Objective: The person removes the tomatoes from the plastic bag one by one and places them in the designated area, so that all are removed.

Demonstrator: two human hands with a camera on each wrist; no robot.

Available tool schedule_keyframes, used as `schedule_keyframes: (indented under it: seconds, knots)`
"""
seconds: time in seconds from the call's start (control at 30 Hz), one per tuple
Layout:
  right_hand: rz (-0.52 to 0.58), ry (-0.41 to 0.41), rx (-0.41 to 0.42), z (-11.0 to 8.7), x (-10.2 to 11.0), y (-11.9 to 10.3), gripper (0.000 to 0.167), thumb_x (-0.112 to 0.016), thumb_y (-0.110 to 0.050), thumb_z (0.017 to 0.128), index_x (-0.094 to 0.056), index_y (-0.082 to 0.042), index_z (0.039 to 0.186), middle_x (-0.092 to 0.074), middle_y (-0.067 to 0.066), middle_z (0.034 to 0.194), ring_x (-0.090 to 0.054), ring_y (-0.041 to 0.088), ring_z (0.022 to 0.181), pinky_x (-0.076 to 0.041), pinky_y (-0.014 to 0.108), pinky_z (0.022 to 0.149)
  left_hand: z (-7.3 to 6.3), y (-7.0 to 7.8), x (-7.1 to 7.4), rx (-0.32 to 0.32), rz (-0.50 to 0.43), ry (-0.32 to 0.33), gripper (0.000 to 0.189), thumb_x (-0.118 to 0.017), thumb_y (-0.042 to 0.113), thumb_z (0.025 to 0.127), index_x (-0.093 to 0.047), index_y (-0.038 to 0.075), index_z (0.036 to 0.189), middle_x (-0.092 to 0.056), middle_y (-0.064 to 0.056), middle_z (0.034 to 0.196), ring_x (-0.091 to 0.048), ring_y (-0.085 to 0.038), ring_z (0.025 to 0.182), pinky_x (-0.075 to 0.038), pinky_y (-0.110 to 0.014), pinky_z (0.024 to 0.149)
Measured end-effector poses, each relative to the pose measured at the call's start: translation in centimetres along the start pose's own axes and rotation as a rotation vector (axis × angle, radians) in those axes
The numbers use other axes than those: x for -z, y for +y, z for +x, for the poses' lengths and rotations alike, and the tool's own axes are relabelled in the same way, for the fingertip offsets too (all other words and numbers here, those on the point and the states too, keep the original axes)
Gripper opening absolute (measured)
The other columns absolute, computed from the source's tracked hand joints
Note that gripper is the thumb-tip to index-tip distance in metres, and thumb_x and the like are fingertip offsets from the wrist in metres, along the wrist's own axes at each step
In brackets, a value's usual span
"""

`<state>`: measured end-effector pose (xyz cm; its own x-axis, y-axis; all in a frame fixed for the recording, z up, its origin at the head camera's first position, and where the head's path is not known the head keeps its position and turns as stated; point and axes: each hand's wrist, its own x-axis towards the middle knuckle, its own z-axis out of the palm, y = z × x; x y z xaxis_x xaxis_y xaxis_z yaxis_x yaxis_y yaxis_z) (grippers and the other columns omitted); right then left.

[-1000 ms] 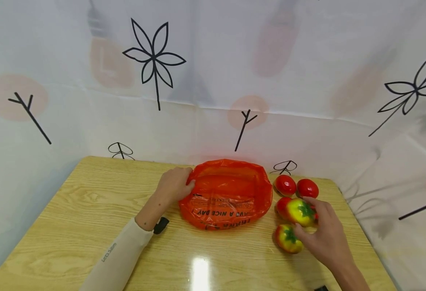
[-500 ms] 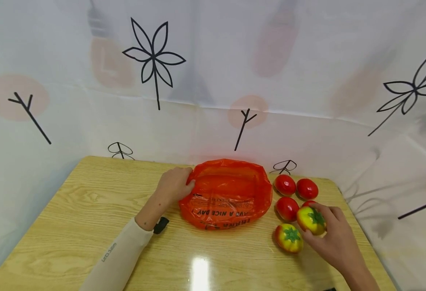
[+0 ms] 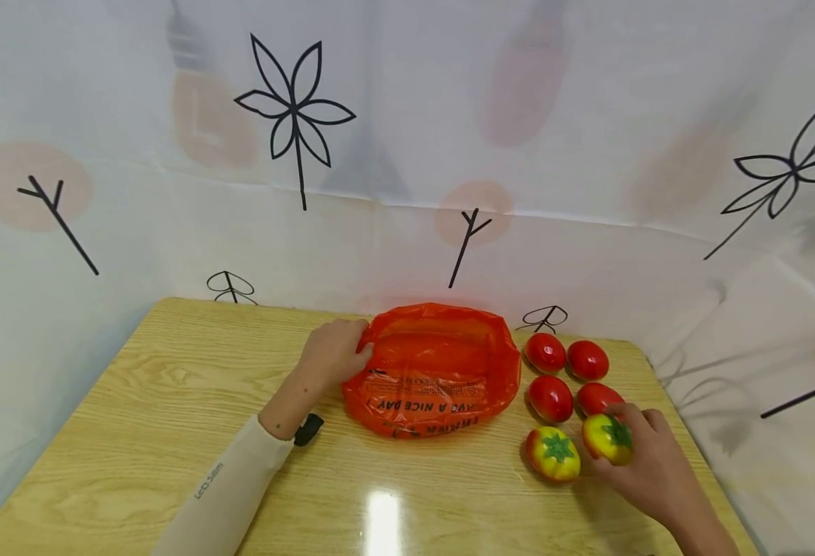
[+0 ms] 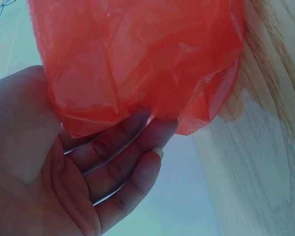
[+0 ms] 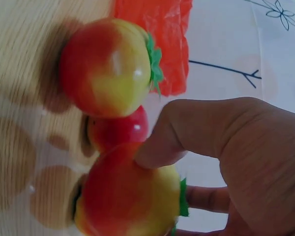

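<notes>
An orange-red plastic bag [image 3: 442,417] stands with its mouth wide at the table's middle back, printed "HAVE A NICE DAY" upside down. My left hand [image 3: 332,352] pinches its left rim; in the left wrist view the fingers [image 4: 130,182] reach behind the thin plastic [image 4: 137,59]. Low over the right side of the table, my right hand [image 3: 646,467] holds a yellow-and-red tomato [image 3: 606,439] with green star-shaped leaves. The thumb [image 5: 162,147] presses on its side in the right wrist view. A second yellow-and-red tomato [image 3: 553,455] lies just left of it.
Several glossy red, rounded fruits lie right of the bag: one red fruit [image 3: 545,352] at the back, another [image 3: 549,398] nearer, and one [image 3: 598,398] by my right fingers. A patterned white cloth [image 3: 407,247] hangs behind the wooden table [image 3: 171,386].
My right hand has carried the held tomato from over the red fruits toward the near right, uncovering them, and lowered it beside the other yellow-and-red tomato. My left hand and the bag stayed put.
</notes>
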<state>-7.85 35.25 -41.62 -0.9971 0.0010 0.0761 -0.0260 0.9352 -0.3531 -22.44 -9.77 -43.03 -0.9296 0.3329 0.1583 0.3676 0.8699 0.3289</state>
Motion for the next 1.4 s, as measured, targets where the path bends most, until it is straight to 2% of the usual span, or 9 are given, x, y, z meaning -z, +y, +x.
schedule_keyframes:
  seconds: [0.3,0.5,0.93,1.4]
  knots:
    - [-0.014,-0.128,-0.033,0.3,-0.1,0.8,0.069,-0.091,-0.023,0.072,-0.053,-0.001,0.126,-0.050,0.030,0.114,-0.057,0.034,0.089,-0.053,0.050,0.075,-0.1,0.0,0.1,-0.004,-0.001,-0.005,0.014,-0.068,0.022,0.101,-0.067,0.009,0.100,-0.053,0.000,0.066,-0.049,-0.017,0.056,-0.037,-0.030,0.050]
    - [-0.018,-0.200,-0.057,0.5,-0.2,1.0,0.068,-0.090,-0.022,0.072,-0.053,-0.002,0.126,-0.050,0.029,0.112,-0.056,0.034,0.089,-0.054,0.051,0.076,-0.1,0.0,0.0,-0.005,-0.007,-0.002,0.013,-0.068,0.022,0.101,-0.067,0.009,0.099,-0.051,0.000,0.065,-0.048,-0.017,0.055,-0.036,-0.030,0.049]
    - [-0.051,-0.229,-0.063,0.5,-0.2,1.1,0.070,-0.089,-0.023,0.073,-0.050,0.001,0.125,-0.050,0.029,0.110,-0.057,0.033,0.088,-0.054,0.052,0.077,0.0,-0.1,0.1,-0.008,-0.007,-0.007,0.014,-0.069,0.023,0.102,-0.067,0.008,0.101,-0.052,0.001,0.065,-0.049,-0.017,0.054,-0.038,-0.030,0.049]
    - [-0.055,-0.253,-0.072,0.2,0.1,1.1,0.070,-0.090,-0.027,0.077,-0.049,0.005,0.124,-0.053,0.031,0.112,-0.059,0.036,0.093,-0.055,0.059,0.083,0.0,0.0,0.2,-0.012,0.003,0.003,0.016,-0.069,0.024,0.102,-0.069,0.008,0.102,-0.055,0.001,0.068,-0.052,-0.018,0.058,-0.040,-0.030,0.050]
